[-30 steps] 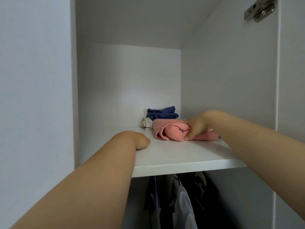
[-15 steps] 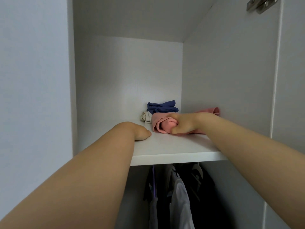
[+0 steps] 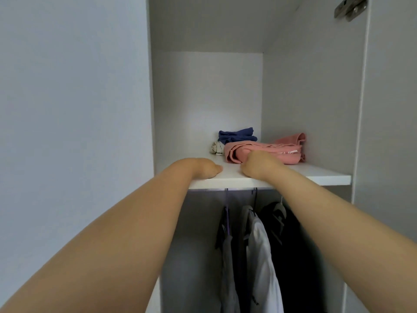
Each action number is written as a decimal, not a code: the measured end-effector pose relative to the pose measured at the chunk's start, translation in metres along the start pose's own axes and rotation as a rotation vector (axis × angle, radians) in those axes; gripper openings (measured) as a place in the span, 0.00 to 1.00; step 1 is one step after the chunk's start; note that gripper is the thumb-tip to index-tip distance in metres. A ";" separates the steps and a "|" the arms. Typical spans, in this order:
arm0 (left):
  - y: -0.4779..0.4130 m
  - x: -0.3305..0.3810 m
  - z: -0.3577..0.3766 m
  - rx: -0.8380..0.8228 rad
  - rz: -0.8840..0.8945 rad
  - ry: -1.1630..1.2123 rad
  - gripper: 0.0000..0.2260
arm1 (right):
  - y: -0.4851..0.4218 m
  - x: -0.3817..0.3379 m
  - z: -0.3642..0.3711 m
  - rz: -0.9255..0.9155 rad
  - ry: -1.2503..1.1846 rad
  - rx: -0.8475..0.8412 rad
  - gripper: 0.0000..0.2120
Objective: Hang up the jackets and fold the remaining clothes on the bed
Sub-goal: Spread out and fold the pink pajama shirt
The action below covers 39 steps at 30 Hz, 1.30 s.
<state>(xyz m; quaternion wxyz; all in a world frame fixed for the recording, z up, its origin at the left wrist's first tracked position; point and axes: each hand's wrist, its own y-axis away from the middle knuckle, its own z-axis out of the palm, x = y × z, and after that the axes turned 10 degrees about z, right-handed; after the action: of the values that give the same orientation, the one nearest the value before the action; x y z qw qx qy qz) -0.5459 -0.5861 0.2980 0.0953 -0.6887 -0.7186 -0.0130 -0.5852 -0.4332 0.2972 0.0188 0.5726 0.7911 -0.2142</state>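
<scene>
Your right hand (image 3: 259, 164) now sits back toward the front edge of the shelf (image 3: 316, 175). A second ago it clasped the rolled left end of the pink garment (image 3: 270, 152). Now its knuckles cover the roll's near side and its fingers are hidden, so you cannot tell whether they grip the cloth. The garment's right end, flat on the shelf a second ago, stands up in a flap by the wardrobe's side wall. More of the hanging clothes (image 3: 259, 245) shows under the shelf.
</scene>
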 end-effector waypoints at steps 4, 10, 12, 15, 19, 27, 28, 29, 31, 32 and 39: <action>0.031 0.003 0.005 0.271 -0.002 -0.016 0.21 | 0.022 0.000 0.010 -0.018 -0.183 0.184 0.07; 0.104 -0.001 0.020 0.637 0.231 -0.234 0.15 | 0.053 -0.010 0.029 -0.217 -0.313 0.441 0.08; 0.134 -0.005 0.024 0.739 0.322 -0.300 0.16 | 0.070 -0.016 0.040 -0.347 -0.349 0.509 0.09; 0.178 -0.015 0.038 0.824 0.241 -0.366 0.16 | 0.103 -0.030 0.059 -0.515 -0.366 0.550 0.12; 0.249 -0.028 0.072 0.778 -0.069 -0.386 0.21 | 0.155 -0.059 0.086 -0.666 -0.441 0.503 0.16; 0.451 -0.066 0.126 0.589 -0.593 -0.402 0.27 | 0.307 -0.161 0.150 -0.954 -0.506 0.103 0.22; 0.479 -0.069 0.131 0.582 -0.650 -0.403 0.27 | 0.331 -0.177 0.157 -0.997 -0.513 0.062 0.22; 0.509 -0.072 0.136 0.572 -0.712 -0.406 0.27 | 0.356 -0.192 0.162 -1.041 -0.521 0.018 0.22; 0.570 -0.075 0.150 0.536 -0.844 -0.411 0.27 | 0.412 -0.223 0.173 -1.134 -0.541 -0.075 0.23; 0.603 -0.075 0.158 0.511 -0.917 -0.411 0.27 | 0.443 -0.237 0.179 -1.186 -0.551 -0.125 0.23; 0.833 -0.043 0.221 0.483 -1.432 -0.252 0.28 | 0.680 -0.309 0.202 -1.527 -0.583 -0.469 0.21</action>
<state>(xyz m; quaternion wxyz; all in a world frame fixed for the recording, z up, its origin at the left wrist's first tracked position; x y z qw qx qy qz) 0.2556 -0.5528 -0.0190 0.1289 -0.0113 -0.9779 0.1642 0.0990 -0.6119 -0.0172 0.1904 -0.2154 0.9479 -0.1375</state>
